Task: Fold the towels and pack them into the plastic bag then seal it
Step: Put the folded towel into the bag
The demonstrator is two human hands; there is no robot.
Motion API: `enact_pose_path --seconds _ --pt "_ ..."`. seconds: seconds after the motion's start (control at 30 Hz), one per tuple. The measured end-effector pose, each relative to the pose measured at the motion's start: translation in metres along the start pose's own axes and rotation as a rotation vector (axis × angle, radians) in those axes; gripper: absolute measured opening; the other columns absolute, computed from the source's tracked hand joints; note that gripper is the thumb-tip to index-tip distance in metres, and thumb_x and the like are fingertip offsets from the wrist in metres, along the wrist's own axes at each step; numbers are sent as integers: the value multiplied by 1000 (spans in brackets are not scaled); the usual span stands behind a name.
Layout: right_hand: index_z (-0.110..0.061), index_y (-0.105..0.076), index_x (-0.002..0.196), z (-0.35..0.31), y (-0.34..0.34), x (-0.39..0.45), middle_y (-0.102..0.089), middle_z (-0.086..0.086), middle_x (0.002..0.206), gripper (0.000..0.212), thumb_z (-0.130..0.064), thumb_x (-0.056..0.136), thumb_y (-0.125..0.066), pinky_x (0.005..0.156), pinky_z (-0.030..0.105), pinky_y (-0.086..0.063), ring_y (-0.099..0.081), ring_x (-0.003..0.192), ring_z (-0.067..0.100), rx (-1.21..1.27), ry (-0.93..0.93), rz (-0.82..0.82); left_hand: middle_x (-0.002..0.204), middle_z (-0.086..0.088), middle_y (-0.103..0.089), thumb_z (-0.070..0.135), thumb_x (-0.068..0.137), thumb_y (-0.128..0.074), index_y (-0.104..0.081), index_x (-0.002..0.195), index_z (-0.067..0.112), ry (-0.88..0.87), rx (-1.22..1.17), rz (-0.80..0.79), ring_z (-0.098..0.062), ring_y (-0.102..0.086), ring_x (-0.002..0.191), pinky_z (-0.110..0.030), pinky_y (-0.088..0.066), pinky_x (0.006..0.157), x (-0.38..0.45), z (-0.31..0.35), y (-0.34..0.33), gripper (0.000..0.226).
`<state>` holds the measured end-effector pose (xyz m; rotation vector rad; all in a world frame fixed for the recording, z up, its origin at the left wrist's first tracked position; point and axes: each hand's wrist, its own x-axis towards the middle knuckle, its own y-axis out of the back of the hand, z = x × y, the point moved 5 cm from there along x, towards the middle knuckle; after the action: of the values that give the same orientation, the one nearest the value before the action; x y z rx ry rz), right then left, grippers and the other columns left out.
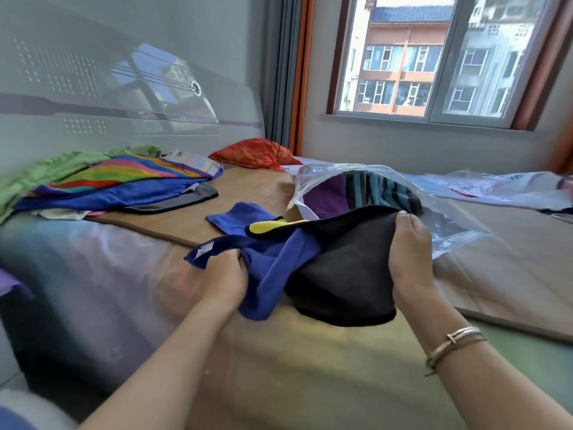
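Note:
A clear plastic bag (pixel 313 181) lies open on the bed in front of me, with a purple towel and a striped teal towel (pixel 381 189) inside it. A stack of towels sits at the bag's mouth: a dark grey towel (pixel 344 274) on top, a blue towel (pixel 273 265) and a yellow edge (pixel 269 226) showing beneath. My left hand (pixel 224 274) grips the blue towel at the stack's left side. My right hand (pixel 409 252) holds the grey towel's far right corner, fingers curled over its edge.
A pile of unfolded towels (pixel 124 184), rainbow-striped, blue and green, lies at the back left by the headboard. An orange pillow (pixel 254 153) sits behind it. More clear plastic (pixel 502 187) is spread at the right. A woven bed mat (pixel 248 187) covers the mattress.

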<state>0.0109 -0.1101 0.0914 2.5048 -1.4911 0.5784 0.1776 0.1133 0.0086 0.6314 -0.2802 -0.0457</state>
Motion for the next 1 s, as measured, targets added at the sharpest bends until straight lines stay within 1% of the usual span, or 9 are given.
enact_pose_path --seconds 0.1,0.17,0.37,0.47,0.63,0.73,0.8,0.9,1.0 --pt "-17 -50 72 1 13 -7 -54 -3 72 37 -44 96 -50 74 36 -42 -53 73 17 -147 -15 -168 125 -13 -51 14 96 -39 -60 112 11 22 185 -6 -30 -41 109 -35 -35 88 -13 12 -2 27" --pt "-14 -58 90 7 15 -15 -63 -2 84 32 -46 86 -64 80 37 -49 -61 84 18 -340 -40 -306 136 -8 -44 17 95 -40 -55 120 14 15 305 14 -30 -33 116 -35 -29 95 -25 23 -2 29" --pt "-24 -29 139 15 4 -36 -51 4 130 79 -38 76 -75 83 31 -41 -51 119 25 -889 175 -545 124 -9 -40 30 85 -60 -40 110 16 -62 -44 47 -38 -36 119 -42 -35 91 -47 56 -6 35" --pt "-29 -25 142 26 -20 -43 -49 4 135 93 -46 68 -79 93 38 -46 -50 121 24 -930 234 -689 135 -7 -34 52 80 -62 -41 121 21 -52 162 -201 -40 -24 129 -46 -33 101 -50 59 -25 55" --pt "-18 -28 137 46 -50 -45 -46 13 127 84 -38 72 -77 91 39 -44 -47 117 36 -1144 226 -679 134 -6 -36 51 81 -62 -36 132 26 -170 300 -171 -36 -33 126 -49 -40 94 -47 55 -30 63" --pt "-11 -44 112 52 -57 -41 -52 16 119 40 -16 79 -66 78 34 -44 -56 108 37 -1063 146 -631 127 -10 -51 30 89 -57 -39 135 24 -255 179 -157 -33 -52 113 -40 -47 82 -41 50 -33 50" --pt "-11 -55 97 46 -55 -36 -61 12 102 23 -15 77 -65 70 29 -44 -60 99 32 -943 148 -604 107 -6 -63 21 92 -49 -54 116 21 -259 6 -97 -28 -59 100 -34 -43 75 -38 50 -30 25" --pt "-10 -68 94 31 -35 -24 -59 6 81 20 -22 78 -72 62 25 -33 -56 81 21 -742 109 -501 88 -5 -65 16 89 -49 -60 93 18 -270 -69 -5 -28 -62 89 -34 -44 70 -34 58 -22 12" --pt "-11 -68 84 27 5 -5 -67 8 82 21 -28 72 -72 74 34 -48 -62 84 25 -459 -69 -303 88 -5 -67 23 88 -52 -62 90 17 -264 -88 59 -28 -63 84 -40 -50 71 -33 60 -21 12"
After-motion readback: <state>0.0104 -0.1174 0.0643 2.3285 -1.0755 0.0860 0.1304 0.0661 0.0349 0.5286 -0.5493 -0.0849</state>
